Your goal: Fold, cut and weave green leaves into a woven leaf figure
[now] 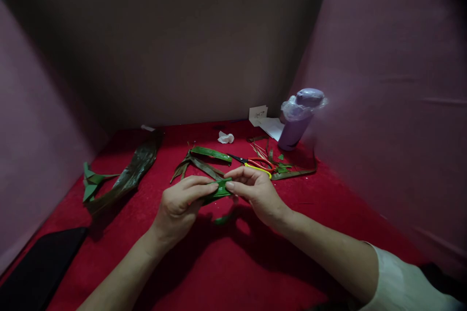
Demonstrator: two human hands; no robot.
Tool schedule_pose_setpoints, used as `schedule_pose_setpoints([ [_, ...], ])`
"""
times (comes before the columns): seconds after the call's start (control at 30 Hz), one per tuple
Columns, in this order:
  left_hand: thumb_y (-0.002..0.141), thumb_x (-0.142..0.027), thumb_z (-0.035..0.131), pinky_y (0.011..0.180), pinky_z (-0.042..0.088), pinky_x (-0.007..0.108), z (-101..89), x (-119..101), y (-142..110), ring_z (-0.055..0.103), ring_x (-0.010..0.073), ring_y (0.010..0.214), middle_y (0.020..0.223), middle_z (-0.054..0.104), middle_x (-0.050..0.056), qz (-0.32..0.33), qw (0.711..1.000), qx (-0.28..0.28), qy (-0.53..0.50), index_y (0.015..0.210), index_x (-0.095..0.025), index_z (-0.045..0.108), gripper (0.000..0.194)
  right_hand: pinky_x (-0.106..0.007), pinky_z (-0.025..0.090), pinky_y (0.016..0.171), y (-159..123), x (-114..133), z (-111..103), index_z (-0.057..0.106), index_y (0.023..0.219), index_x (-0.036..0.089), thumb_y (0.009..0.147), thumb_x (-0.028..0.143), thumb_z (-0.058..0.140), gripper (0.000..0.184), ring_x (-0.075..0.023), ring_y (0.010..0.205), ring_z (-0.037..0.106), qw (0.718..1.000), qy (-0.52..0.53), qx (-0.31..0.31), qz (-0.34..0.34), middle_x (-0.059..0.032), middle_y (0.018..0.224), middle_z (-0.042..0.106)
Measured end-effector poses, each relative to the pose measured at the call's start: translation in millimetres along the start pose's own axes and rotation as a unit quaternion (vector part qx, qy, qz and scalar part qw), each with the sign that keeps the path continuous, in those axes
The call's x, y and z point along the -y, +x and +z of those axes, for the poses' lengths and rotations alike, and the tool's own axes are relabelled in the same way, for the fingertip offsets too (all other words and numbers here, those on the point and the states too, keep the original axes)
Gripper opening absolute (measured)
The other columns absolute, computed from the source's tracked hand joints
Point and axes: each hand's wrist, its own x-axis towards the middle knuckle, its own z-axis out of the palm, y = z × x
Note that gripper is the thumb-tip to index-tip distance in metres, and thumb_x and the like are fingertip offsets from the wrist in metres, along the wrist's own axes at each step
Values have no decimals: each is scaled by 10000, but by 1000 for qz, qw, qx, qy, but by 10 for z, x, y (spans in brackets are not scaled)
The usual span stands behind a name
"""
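Note:
Both my hands meet over the middle of a red cloth-covered table point(255, 272). My left hand point(180, 204) and my right hand point(255, 189) pinch the two ends of a small folded green leaf strip point(220, 189), holding it just above the cloth. Fingers of both hands are closed on it. A small green leaf scrap point(222, 219) lies under the hands. Just beyond my right hand lie scissors point(257, 163) with red and yellow handles.
Loose leaf strips point(204, 160) lie behind the hands. A long dark leaf point(127, 177) and a folded green piece point(91, 182) sit at left. A purple bottle point(299, 119), white paper point(268, 124) and a tissue point(225, 138) stand at the back. A black object point(40, 267) is at front left.

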Motion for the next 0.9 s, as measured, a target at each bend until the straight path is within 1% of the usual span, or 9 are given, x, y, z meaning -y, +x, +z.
schedule_pose_setpoints([
  [0.1, 684, -57, 604, 824, 488, 314, -35, -79, 41, 642, 231, 913, 961, 716, 77, -107, 987, 19, -121, 888, -245, 755, 316, -203, 408, 472, 30, -5, -22, 656, 760, 152, 646, 236, 727, 158, -66, 472, 495, 1000, -3, -10, -7, 32, 555, 587],
  [0.17, 660, -74, 617, 859, 481, 328, -67, -138, 63, 606, 258, 1021, 1063, 690, 89, -174, 962, 27, -207, 976, -222, 727, 366, -204, 399, 458, 46, -3, -36, 657, 766, 149, 654, 236, 719, 155, -65, 458, 489, 1000, -10, -20, -10, 33, 548, 583],
  [0.23, 684, -144, 622, 851, 493, 352, -79, -169, 74, 585, 279, 1062, 1135, 659, 104, -234, 930, 16, -284, 1059, -206, 682, 384, -206, 398, 460, 46, 4, -37, 660, 770, 149, 657, 234, 717, 152, -65, 458, 487, 999, -22, -25, -14, 32, 552, 584],
  [0.3, 728, -232, 627, 778, 529, 375, -54, -157, 71, 625, 281, 980, 1095, 670, 115, -290, 902, 3, -320, 1054, -192, 668, 331, -205, 398, 469, 30, 14, -23, 663, 761, 153, 658, 229, 718, 140, -63, 465, 488, 999, -32, -23, -20, 32, 556, 587],
  [0.37, 732, -278, 662, 668, 555, 354, -2, -111, 55, 669, 242, 792, 940, 704, 107, -329, 890, 14, -316, 968, -168, 686, 261, -205, 401, 481, 4, 22, -2, 666, 755, 158, 661, 225, 717, 127, -63, 478, 493, 999, -40, -16, -25, 30, 572, 597],
  [0.43, 698, -263, 710, 583, 552, 302, 51, -60, 35, 656, 185, 620, 772, 701, 81, -337, 890, 31, -306, 860, -139, 697, 205, -208, 408, 493, -18, 24, 16, 671, 755, 163, 661, 225, 718, 122, -66, 491, 500, 999, -45, -12, -29, 26, 595, 610],
  [0.5, 672, -239, 736, 536, 538, 263, 80, -32, 20, 630, 151, 537, 691, 682, 58, -334, 892, 29, -304, 796, -128, 695, 171, -210, 415, 501, -28, 18, 24, 675, 760, 162, 659, 228, 720, 129, -67, 500, 505, 999, -45, -8, -23, 21, 612, 620],
  [0.77, 644, -245, 752, 460, 504, 224, 41, -82, 42, 595, 132, 460, 610, 659, 43, -332, 904, -2, -269, 713, -126, 695, 148, -191, 408, 462, -7, -34, 8, 664, 808, 160, 648, 287, 739, 217, -69, 503, 511, 999, -46, 13, 21, 21, 625, 619],
  [0.9, 654, -242, 742, 458, 491, 218, 7, -96, 35, 583, 126, 441, 573, 661, 40, -315, 917, 5, -246, 702, -136, 708, 122, -194, 396, 446, -18, -36, 7, 644, 704, 150, 671, 301, 723, 173, -62, 452, 484, 998, -58, 31, 19, 33, 553, 585],
])
